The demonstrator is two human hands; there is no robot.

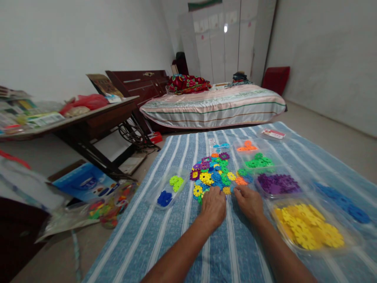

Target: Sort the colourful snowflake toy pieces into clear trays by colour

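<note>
A mixed pile of toothed plastic discs, in yellow, blue, green, purple and orange, lies on the striped cloth. At its near edge my left hand is closed, fingers curled down among the discs; whatever they hold is hidden. My right hand is just right of the pile, fingers bent and drawn together beside a few orange discs. I cannot make out what is in its fingertips. Clear trays right of my hands hold yellow discs, purple discs and green discs.
Left of the pile, a clear tray holds lime discs and dark blue discs. Blue discs lie at the far right, orange discs at the back. Beyond stand a bed and a cluttered sewing table.
</note>
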